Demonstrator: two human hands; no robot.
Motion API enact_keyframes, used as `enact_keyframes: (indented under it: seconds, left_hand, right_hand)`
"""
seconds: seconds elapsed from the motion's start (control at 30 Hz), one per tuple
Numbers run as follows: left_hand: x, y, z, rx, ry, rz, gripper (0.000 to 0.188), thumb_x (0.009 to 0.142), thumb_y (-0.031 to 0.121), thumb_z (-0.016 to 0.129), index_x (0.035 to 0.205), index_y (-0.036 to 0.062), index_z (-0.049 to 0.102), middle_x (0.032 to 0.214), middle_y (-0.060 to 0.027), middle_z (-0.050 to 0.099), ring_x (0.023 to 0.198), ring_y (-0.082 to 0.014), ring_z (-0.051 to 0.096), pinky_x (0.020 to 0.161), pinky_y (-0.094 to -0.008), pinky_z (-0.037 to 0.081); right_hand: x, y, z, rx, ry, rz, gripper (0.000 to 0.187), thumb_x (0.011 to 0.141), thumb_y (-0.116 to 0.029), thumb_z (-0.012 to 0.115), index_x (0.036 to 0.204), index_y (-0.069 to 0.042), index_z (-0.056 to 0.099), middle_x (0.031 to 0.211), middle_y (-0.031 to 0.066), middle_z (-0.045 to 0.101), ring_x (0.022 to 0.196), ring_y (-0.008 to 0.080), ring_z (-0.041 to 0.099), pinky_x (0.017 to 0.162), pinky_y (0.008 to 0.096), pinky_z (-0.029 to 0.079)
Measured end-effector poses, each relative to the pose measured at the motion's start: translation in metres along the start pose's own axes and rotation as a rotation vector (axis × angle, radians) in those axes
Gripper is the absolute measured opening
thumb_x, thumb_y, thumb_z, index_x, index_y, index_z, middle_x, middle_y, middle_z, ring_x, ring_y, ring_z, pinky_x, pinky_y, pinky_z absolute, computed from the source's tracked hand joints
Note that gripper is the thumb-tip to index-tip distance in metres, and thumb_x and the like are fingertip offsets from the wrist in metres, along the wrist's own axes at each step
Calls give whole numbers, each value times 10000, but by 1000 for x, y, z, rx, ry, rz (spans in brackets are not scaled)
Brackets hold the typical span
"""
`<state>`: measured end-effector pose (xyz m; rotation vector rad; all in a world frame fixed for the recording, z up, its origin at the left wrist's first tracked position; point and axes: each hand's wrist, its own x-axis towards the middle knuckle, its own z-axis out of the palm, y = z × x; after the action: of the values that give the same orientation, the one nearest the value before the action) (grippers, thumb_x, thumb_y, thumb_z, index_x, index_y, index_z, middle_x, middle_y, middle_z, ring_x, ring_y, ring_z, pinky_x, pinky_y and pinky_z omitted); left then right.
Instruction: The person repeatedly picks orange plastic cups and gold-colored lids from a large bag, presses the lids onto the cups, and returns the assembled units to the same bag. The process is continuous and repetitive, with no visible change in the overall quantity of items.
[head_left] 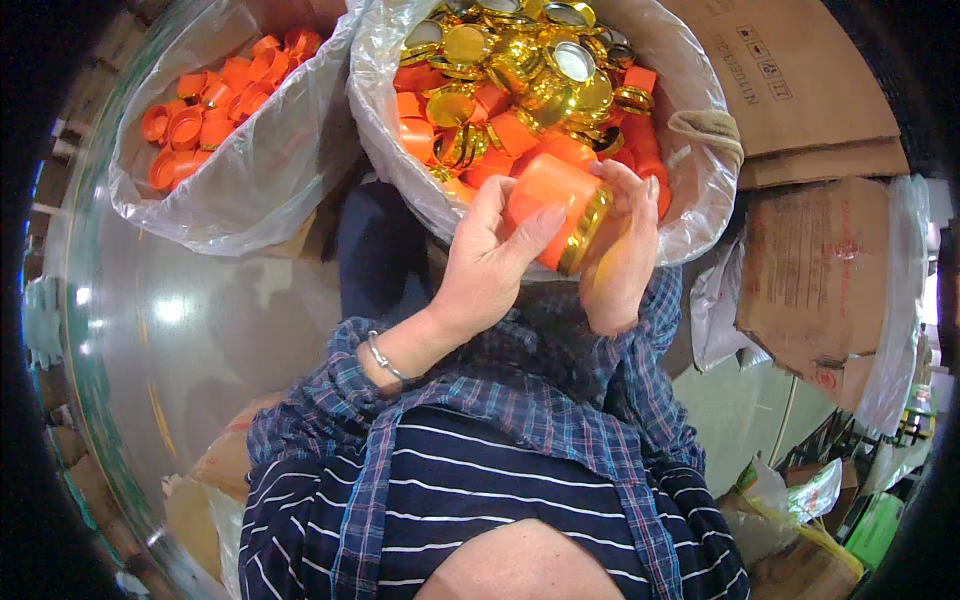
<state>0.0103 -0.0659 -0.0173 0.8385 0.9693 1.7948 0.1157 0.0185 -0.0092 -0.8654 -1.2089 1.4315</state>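
Over the near rim of a lined container, my left hand (485,262) grips an orange plastic cup-shaped piece (548,192), its thumb lying along the side. A shiny gold lid (586,234) sits on the right end of that piece, which is tilted. My right hand (622,258) is closed around the gold end, its fingers curled over the far side; its palm partly shows. Just beyond both hands lies a heap of gold lids (545,72), some showing pale undersides, mixed with orange pieces (492,140).
A clear plastic liner (700,190) covers the container, with a tied knot (708,130) at its right. To the left stands another lined container (225,205) with orange pieces. Cardboard (815,275) stands at right; plastic bags and a green box (878,530) lie lower right.
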Motion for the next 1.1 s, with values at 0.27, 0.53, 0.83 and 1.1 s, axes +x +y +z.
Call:
enact_keyframes:
  seconds: [0.27,0.53,0.83,1.1]
  left_hand:
    - [24,7,4,-403,234,-342,346,1052,349,498,1206,45,562,1125,-53,631,1023,-133,597,914,-297,494]
    - [39,19,0,-171,230,175,398,1069,368,435,1286,50,536,1175,-74,631,1079,-182,617,974,-336,485]
    - [91,44,-19,-454,92,-276,445,1040,453,422,1252,74,520,1192,-64,618,1081,-199,616,936,-366,501]
    - [153,110,-143,290,193,147,386,1031,296,409,1253,25,571,1143,-113,645,1045,-199,641,915,-353,529]
  right_hand:
    - [-9,11,11,-749,-62,-856,553,734,-212,777,1214,-6,595,1198,195,565,1079,361,554,951,429,467]
    - [26,-17,39,-470,-253,-633,641,791,-234,758,1318,21,498,1192,193,585,1117,334,571,986,403,450]
    - [76,-13,50,-697,-219,-1281,611,658,-252,845,1170,-4,622,1136,175,615,974,356,597,872,425,508]
    - [135,-17,41,-774,-537,-993,542,825,-231,767,1279,-4,579,1242,166,615,1119,288,585,967,377,461]
